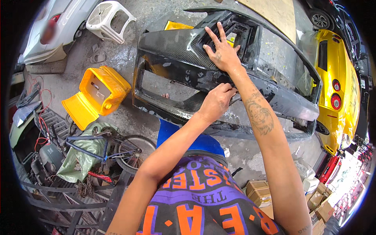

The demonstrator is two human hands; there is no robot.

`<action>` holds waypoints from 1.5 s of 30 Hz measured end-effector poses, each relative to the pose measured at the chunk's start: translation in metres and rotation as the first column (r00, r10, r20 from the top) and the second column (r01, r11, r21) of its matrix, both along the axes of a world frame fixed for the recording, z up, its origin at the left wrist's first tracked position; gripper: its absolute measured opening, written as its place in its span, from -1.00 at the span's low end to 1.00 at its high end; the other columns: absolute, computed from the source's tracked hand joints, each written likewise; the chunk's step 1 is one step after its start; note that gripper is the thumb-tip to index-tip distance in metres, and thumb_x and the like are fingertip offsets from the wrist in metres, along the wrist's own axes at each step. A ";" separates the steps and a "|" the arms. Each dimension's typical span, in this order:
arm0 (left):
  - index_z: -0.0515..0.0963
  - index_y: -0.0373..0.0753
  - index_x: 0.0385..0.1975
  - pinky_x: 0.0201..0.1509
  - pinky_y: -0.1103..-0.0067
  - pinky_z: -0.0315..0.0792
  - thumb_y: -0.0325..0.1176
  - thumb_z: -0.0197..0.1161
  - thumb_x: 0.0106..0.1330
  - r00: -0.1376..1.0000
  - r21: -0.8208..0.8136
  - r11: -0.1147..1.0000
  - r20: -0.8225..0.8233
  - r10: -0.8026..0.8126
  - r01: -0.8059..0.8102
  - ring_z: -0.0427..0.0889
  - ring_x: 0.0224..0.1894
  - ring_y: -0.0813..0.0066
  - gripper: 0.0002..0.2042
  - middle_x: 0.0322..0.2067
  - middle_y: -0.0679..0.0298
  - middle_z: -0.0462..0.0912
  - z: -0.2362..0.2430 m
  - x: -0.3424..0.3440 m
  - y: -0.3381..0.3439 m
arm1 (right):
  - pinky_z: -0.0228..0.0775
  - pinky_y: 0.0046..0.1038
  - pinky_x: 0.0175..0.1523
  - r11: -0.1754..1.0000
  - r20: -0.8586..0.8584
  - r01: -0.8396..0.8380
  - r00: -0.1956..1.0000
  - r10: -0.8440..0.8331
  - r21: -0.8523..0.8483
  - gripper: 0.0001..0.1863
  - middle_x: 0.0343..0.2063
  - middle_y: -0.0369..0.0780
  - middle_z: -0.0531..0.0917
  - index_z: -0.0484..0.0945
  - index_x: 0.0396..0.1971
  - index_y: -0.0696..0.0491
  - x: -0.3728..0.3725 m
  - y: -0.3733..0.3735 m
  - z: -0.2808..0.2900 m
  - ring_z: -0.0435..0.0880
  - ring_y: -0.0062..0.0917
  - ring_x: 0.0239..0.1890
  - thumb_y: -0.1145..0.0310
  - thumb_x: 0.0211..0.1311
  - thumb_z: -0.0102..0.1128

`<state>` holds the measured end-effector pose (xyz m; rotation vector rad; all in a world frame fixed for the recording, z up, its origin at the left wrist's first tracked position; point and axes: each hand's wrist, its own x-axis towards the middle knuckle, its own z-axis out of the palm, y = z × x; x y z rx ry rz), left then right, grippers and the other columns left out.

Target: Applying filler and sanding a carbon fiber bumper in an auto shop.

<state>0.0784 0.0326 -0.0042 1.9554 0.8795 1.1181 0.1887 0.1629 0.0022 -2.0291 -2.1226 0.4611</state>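
Observation:
A large black carbon-fibre car body panel [168,45], with several openings and glossy, scuffed patches, lies in front of me. My right hand [224,55] rests on its upper part with the fingers spread, beside a recessed opening. Lower down, my left hand [215,101] is closed in a pinch near the panel's middle edge, close under my right forearm. Whatever it grips, if anything, is hidden by the fingers.
An open yellow plastic container [105,90] and a white stool [109,21] stand at left. A bicycle [98,147] and metal frames lie lower left. A yellow car [338,86] is at right, a white car [58,27] at upper left, cardboard boxes [258,192] at lower right.

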 end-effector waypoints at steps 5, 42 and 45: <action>0.68 -0.33 -0.12 -0.14 0.36 0.59 -0.69 0.28 0.14 0.999 -0.046 0.999 -0.052 -0.009 0.007 0.66 -0.25 0.10 -0.71 -0.30 0.13 0.63 -0.012 -0.035 -0.022 | -0.14 0.66 0.35 1.000 0.027 0.019 0.999 -0.019 0.005 -0.26 0.64 -0.40 -0.31 0.06 0.54 -0.57 0.004 -0.001 -0.002 0.44 0.04 0.38 -0.07 0.41 0.10; 0.66 -0.45 -0.30 -0.18 0.39 0.60 -0.58 0.28 0.36 0.937 -0.337 0.874 -0.115 0.329 -0.349 0.72 -0.27 -0.02 -0.93 -0.29 -0.02 0.69 -0.002 -0.031 -0.043 | -0.14 0.65 0.35 1.000 0.005 -0.006 1.000 0.006 -0.022 -0.25 0.64 -0.34 -0.30 0.01 0.56 -0.54 0.003 -0.002 0.000 0.44 -0.03 0.40 -0.06 0.43 0.07; 0.66 -0.46 -0.29 -0.23 0.37 0.57 -0.57 0.26 0.38 0.945 -0.254 0.915 0.017 0.327 -0.312 0.71 -0.32 0.00 -0.92 -0.31 -0.04 0.68 0.015 -0.017 -0.055 | -0.13 0.65 0.34 1.000 -0.029 -0.014 0.999 0.014 0.004 -0.24 0.64 -0.34 -0.27 0.04 0.55 -0.53 0.000 -0.008 0.002 0.49 0.02 0.34 -0.06 0.42 0.10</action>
